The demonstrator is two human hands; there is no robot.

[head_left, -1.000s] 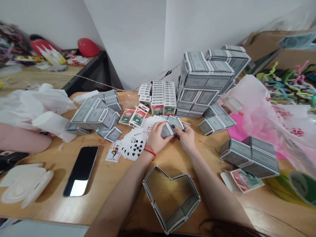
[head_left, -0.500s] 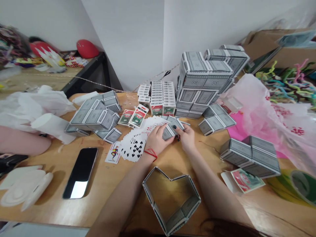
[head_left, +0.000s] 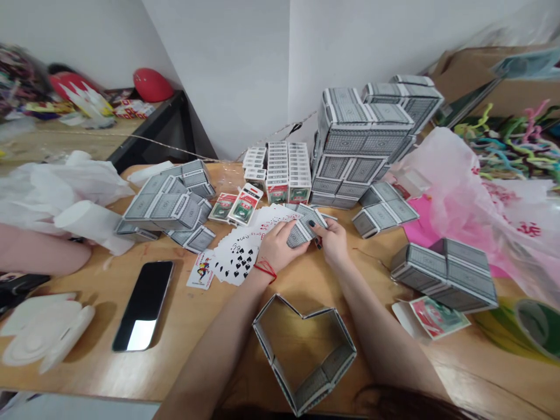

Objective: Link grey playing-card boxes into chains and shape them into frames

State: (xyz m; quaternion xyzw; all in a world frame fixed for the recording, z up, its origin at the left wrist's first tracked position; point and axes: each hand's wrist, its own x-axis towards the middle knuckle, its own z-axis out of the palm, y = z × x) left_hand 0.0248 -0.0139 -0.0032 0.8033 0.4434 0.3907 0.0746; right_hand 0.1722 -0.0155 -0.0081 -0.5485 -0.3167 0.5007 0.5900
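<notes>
My left hand (head_left: 276,247) and my right hand (head_left: 333,240) meet over the middle of the wooden table (head_left: 192,315), both closed on a small folded block of grey-backed playing cards (head_left: 303,227). A red string is tied round my left wrist. Under my left hand lies a fan of face-up cards (head_left: 240,252), with a joker card (head_left: 202,269) at its left end. In front of my forearms stands a heart-shaped frame of folded cards (head_left: 303,352).
A black phone (head_left: 143,303) lies at the left. Grey card blocks (head_left: 171,204) sit left, a tall stack of blocks (head_left: 363,146) behind, another block (head_left: 446,274) right. Boxed decks (head_left: 284,169) stand at the back. White plastic, a pink bag (head_left: 476,204) and another person's arm (head_left: 39,249) border the table.
My hands have stayed on the card block and only shifted their grip slightly. The view has tilted a little.
</notes>
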